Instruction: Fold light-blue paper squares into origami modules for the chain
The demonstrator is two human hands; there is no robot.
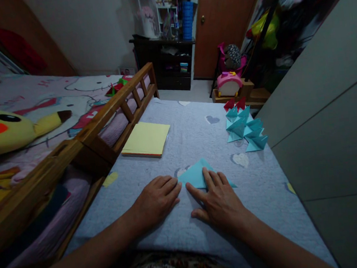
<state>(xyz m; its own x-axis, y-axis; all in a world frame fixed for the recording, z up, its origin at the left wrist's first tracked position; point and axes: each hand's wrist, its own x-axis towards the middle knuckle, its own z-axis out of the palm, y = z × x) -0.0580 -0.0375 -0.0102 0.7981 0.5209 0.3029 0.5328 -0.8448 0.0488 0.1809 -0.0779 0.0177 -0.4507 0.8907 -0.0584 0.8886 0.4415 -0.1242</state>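
Note:
A light blue folded paper [195, 173] lies on the grey-blue bedsheet [197, 132] in front of me. My right hand [218, 199] lies flat on the paper's near part, fingers stretched out and pressing it down. My left hand [158, 199] rests flat on the sheet just left of the paper, its fingertips touching the paper's left corner. Neither hand holds anything up.
A stack of square paper with a yellow top sheet [146, 139] lies to the left. Several folded blue and red paper pieces [244, 127] sit at the right. A wooden bed rail [101, 120] runs along the left; a grey wardrobe wall [327, 107] stands at the right.

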